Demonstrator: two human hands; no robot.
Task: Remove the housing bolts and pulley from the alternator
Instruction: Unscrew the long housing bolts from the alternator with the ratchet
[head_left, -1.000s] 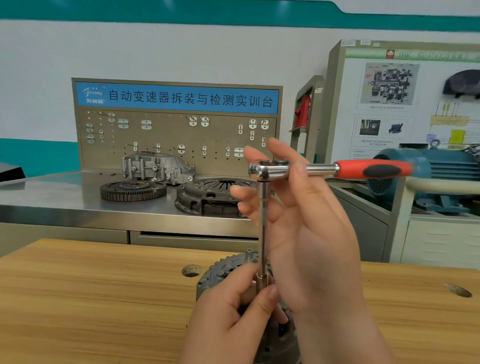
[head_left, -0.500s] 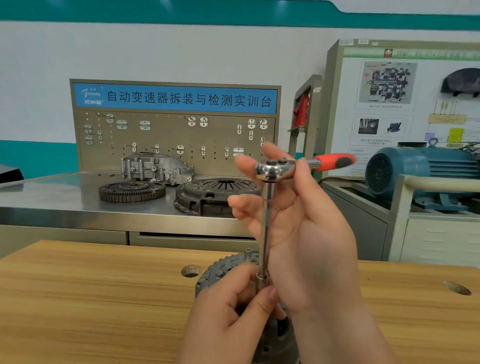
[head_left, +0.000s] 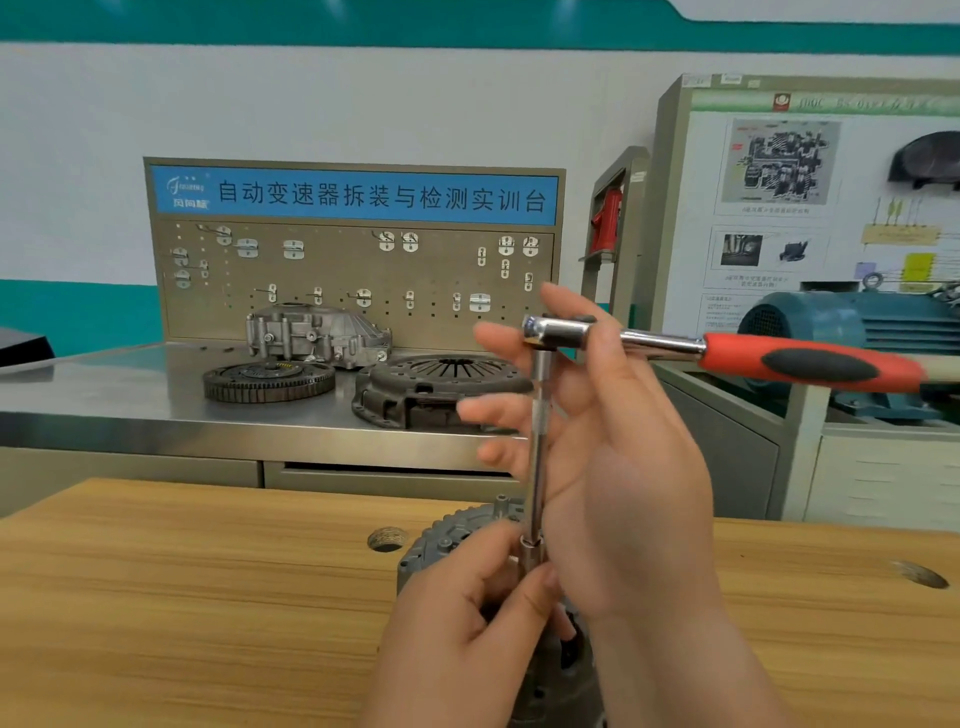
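Three car parts sit on the steel bench (head_left: 104, 400) behind, from left to middle: a toothed ring (head_left: 267, 382) lying flat, a cast housing (head_left: 317, 338) behind it, and a clutch cover (head_left: 431, 387) just to their right. A pegboard (head_left: 337, 270) with a blue sign stands at the back. Nearer is a wooden table (head_left: 182, 597). Low centre, the left hand (head_left: 462, 639) has thumb and fingers pinching the socket end of an upright extension bar (head_left: 540, 441), right on top of the alternator (head_left: 447, 540). The alternator stands on the table, dark grey, mostly hidden by both hands. The bolt under the socket is hidden. The bar rises straight to the head of the ratchet (head_left: 670, 344). The right hand (head_left: 634, 483) is just right of the bar, fingers straight and spread wide behind it, curled round nothing. The ratchet neck passes behind the hand's top edge. Its red-and-black handle sticks out right, about level. A blue motor (head_left: 857, 322) sits behind.
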